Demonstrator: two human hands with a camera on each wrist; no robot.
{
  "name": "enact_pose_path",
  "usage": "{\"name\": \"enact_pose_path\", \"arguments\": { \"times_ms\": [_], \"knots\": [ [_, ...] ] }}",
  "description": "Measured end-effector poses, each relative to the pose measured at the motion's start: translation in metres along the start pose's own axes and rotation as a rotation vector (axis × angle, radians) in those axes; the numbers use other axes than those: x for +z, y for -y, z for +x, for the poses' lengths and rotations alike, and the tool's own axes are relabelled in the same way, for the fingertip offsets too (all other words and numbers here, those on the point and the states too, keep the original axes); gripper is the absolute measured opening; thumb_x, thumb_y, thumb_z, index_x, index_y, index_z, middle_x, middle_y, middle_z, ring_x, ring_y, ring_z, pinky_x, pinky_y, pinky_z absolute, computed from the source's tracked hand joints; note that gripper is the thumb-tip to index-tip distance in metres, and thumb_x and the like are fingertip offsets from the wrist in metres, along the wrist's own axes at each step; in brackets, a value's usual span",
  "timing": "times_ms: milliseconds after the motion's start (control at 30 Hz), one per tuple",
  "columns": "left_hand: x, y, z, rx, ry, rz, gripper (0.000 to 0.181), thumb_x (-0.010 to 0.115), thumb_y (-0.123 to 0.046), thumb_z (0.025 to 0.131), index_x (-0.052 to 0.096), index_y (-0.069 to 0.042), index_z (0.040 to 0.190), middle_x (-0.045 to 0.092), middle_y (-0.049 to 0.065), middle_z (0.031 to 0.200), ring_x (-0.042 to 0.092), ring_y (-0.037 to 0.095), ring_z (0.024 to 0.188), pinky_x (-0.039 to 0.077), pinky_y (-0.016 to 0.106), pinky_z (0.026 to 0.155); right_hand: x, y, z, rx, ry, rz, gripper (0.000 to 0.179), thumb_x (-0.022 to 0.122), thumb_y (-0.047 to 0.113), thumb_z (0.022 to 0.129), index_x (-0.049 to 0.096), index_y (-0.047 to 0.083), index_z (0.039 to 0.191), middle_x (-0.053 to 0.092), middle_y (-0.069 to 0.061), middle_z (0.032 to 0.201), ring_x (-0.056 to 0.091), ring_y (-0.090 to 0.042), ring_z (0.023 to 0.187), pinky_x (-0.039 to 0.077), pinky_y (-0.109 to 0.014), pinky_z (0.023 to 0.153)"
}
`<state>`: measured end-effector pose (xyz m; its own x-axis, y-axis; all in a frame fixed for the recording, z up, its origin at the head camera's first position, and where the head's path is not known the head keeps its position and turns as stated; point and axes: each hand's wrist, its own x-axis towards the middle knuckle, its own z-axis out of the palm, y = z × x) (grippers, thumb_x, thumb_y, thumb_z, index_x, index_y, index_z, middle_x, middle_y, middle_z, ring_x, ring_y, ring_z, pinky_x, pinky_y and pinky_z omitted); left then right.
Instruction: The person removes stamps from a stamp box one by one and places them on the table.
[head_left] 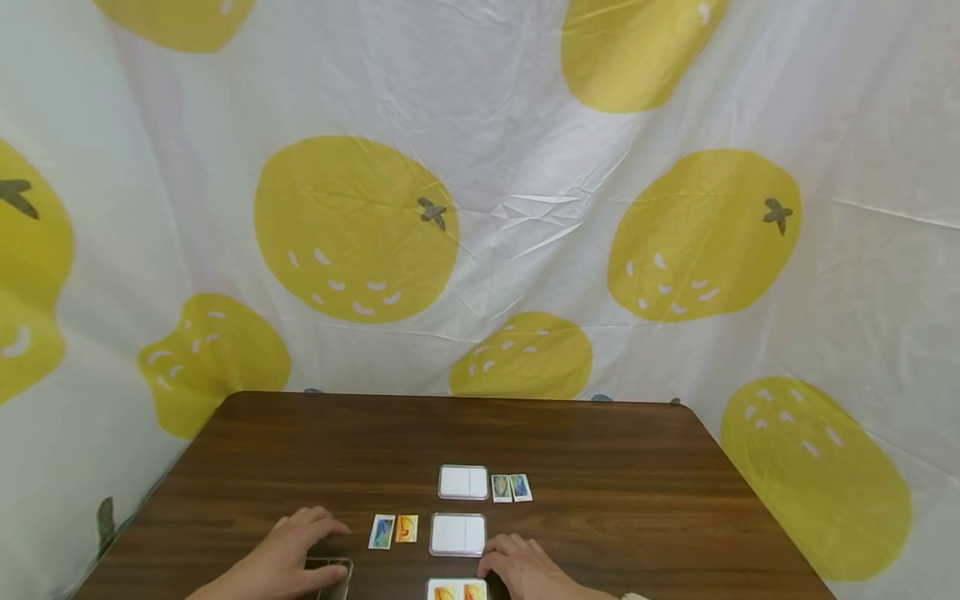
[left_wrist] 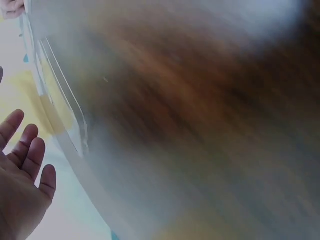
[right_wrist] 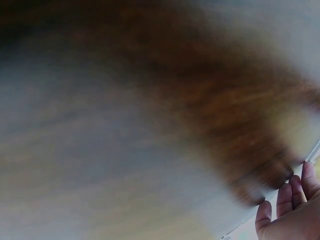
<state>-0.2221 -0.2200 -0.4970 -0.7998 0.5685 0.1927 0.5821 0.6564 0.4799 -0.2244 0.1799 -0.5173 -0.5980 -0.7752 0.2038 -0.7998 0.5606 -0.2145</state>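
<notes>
My left hand (head_left: 288, 554) is low over the table's left side, fingers loosely extended and thumb overlapping a clear plastic cover (head_left: 341, 583). In the left wrist view, the fingers of that left hand (left_wrist: 22, 185) are spread apart beside the clear cover (left_wrist: 65, 92). My right hand (head_left: 528, 568) rests at the front, its fingertips right at the corner of a clear-edged case holding two orange stamps (head_left: 457, 590). The right wrist view has this right hand (right_wrist: 292, 215) with fingertips on the tabletop. A white-backed case (head_left: 458, 534) lies just beyond it.
Another white-backed case (head_left: 463, 482) lies farther back, with two greenish stamps (head_left: 512, 488) on its right. A blue-green stamp (head_left: 381, 532) and an orange stamp (head_left: 407, 528) lie left of the middle case. A fruit-patterned curtain (head_left: 525, 208) hangs behind the brown table (head_left: 337, 442).
</notes>
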Motion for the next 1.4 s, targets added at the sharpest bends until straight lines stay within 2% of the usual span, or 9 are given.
{"name": "enact_pose_path", "arguments": {
  "times_ms": [67,300,467,667,967,1133,1400],
  "knots": [
    [0.002,-0.003,0.003,0.01,-0.001,-0.017,0.043,0.069,-0.045,0.091,0.066,-0.014,0.12,0.059,-0.006,0.11,0.053,0.013,0.101,0.041,0.046,0.079,0.0,0.0,0.0,0.0,0.001,0.0,0.036,0.071,0.052,0.087,0.066,0.021,0.105,0.056,0.007,0.116,0.05,-0.008,0.106,0.044,-0.033,0.081],
    [0.008,-0.016,0.014,0.1,-0.04,-0.037,0.036,0.071,-0.036,0.091,0.067,-0.011,0.117,0.06,-0.004,0.106,0.054,0.013,0.099,0.041,0.044,0.075,0.0,0.0,0.001,0.007,0.01,0.005,0.036,0.071,0.052,0.087,0.066,0.021,0.105,0.056,0.007,0.116,0.05,-0.009,0.106,0.045,-0.035,0.082],
    [0.014,-0.026,0.021,0.13,-0.058,-0.06,0.035,0.072,-0.035,0.091,0.068,-0.01,0.115,0.061,-0.004,0.105,0.053,0.011,0.097,0.041,0.04,0.076,0.001,0.0,0.0,0.003,0.0,0.001,0.037,0.07,0.053,0.087,0.066,0.021,0.105,0.056,0.006,0.116,0.05,-0.01,0.106,0.044,-0.034,0.08],
    [0.025,-0.037,0.032,0.165,-0.045,-0.074,0.035,0.072,-0.036,0.09,0.068,-0.01,0.114,0.059,-0.006,0.1,0.05,0.008,0.093,0.039,0.036,0.075,0.001,-0.002,0.0,0.008,0.011,0.006,0.038,0.068,0.054,0.089,0.066,0.021,0.106,0.055,0.006,0.117,0.05,-0.01,0.107,0.045,-0.037,0.082],
    [0.047,-0.055,0.049,0.281,-0.075,-0.071,0.032,0.073,-0.035,0.089,0.068,-0.012,0.111,0.064,-0.006,0.103,0.053,0.008,0.097,0.04,0.035,0.075,0.0,-0.001,0.001,0.017,0.019,0.01,0.037,0.069,0.053,0.088,0.066,0.021,0.107,0.055,0.006,0.117,0.05,-0.01,0.106,0.044,-0.035,0.082],
    [0.056,-0.064,0.056,0.282,-0.042,-0.109,0.032,0.071,-0.035,0.09,0.068,-0.01,0.111,0.064,-0.005,0.103,0.052,0.007,0.098,0.042,0.035,0.08,-0.002,0.0,0.001,0.04,0.043,0.02,0.036,0.069,0.052,0.088,0.066,0.022,0.107,0.055,0.007,0.116,0.049,-0.009,0.107,0.044,-0.036,0.083],
    [0.062,-0.07,0.064,0.211,-0.012,-0.096,0.03,0.073,-0.035,0.089,0.069,-0.011,0.107,0.063,-0.01,0.101,0.055,0.007,0.096,0.047,0.034,0.083,-0.001,-0.001,0.002,0.038,0.045,0.02,0.037,0.068,0.055,0.088,0.066,0.023,0.107,0.055,0.008,0.117,0.049,-0.009,0.106,0.044,-0.037,0.083]
  ]
}}
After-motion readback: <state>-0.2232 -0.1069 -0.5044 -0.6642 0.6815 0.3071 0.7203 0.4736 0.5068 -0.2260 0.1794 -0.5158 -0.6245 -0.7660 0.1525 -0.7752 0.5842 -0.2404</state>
